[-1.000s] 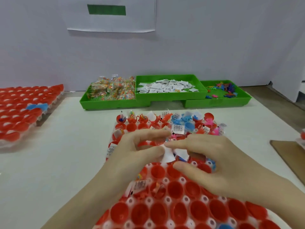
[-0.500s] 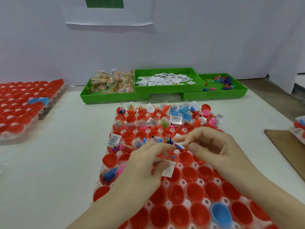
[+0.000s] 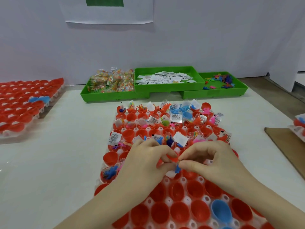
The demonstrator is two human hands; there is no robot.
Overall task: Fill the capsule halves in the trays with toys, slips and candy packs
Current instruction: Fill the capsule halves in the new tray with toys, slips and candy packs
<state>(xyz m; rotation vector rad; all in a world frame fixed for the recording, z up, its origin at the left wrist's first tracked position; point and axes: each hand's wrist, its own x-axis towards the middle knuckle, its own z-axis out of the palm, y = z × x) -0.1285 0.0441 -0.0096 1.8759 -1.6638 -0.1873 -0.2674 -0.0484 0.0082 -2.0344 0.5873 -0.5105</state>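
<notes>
Capsule tray (image 3: 105,187) mid-table, both hands' fingers (image 3: 189,165) pinching blue toy (image 3: 177,169), bare table (image 3: 57,162) left.

I note my left hand (image 3: 145,164) and right hand (image 3: 212,161) have drawn together; the small blue plastic toy (image 3: 177,169) is now pinched between them.

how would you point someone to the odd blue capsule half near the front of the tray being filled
Start at the tray of capsule halves directly under the two hands, in the middle of the white table. Go to its near right part, below the right hand. The blue capsule half sits there, empty, the only blue cup among empty red ones.
</notes>
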